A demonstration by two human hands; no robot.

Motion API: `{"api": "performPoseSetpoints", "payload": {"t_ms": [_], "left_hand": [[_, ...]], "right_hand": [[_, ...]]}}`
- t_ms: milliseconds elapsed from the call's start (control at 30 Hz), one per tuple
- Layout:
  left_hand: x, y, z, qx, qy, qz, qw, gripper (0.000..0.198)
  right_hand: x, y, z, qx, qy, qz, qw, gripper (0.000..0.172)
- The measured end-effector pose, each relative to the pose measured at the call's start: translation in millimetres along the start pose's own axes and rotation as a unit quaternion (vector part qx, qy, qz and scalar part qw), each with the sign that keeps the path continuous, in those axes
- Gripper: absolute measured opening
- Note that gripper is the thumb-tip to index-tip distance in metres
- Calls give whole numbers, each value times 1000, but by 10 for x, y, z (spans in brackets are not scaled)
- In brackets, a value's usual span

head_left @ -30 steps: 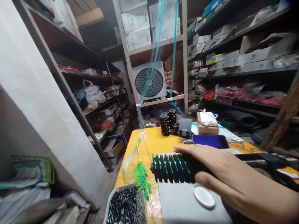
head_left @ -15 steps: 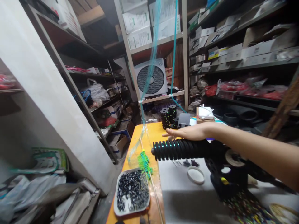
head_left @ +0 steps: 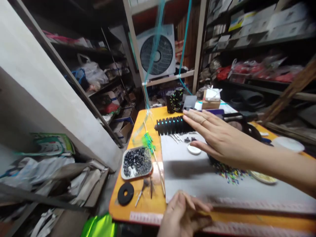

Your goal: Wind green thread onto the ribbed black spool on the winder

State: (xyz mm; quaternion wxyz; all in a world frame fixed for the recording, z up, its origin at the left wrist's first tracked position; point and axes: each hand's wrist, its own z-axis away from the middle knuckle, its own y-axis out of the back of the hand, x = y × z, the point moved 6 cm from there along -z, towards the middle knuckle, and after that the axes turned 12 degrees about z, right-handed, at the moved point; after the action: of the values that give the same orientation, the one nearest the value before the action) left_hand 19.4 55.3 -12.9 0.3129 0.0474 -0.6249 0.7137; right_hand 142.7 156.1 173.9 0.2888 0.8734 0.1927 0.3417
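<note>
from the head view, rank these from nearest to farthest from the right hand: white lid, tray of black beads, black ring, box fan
From the right hand:
1. White lid, just under its fingers on the grey mat.
2. Tray of black beads, left of the mat.
3. Black ring, near the table's front left corner.
4. Box fan, on the back shelf.

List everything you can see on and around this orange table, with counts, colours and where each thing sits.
Row of foam spools: one row, black with green marks, mid table, under the right fingertips.
Spool stacks: two, black, far table end.
Tray of beads: one, grey tray, black beads, left edge.
Foam ring: one, black, near left corner.
Mat: one, grey, table centre.
Small dish: one, white, on mat.
Loose beads: many, mixed colours, on mat.
Fan: one, white, shelf behind.
Right hand: open, reaching over mat.
Left hand: curled at near table edge.
</note>
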Motion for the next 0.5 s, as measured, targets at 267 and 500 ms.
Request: {"api": "performPoseSetpoints", "payload": {"t_ms": [267, 500], "left_hand": [[31, -111, 116, -35, 22, -1, 999, 33], [110, -314, 56, -64, 25, -13, 998, 33]], "right_hand": [[107, -247, -70, -56, -43, -48, 996, 76], [379, -444, -344, -174, -77, -131, 973, 94]]}}
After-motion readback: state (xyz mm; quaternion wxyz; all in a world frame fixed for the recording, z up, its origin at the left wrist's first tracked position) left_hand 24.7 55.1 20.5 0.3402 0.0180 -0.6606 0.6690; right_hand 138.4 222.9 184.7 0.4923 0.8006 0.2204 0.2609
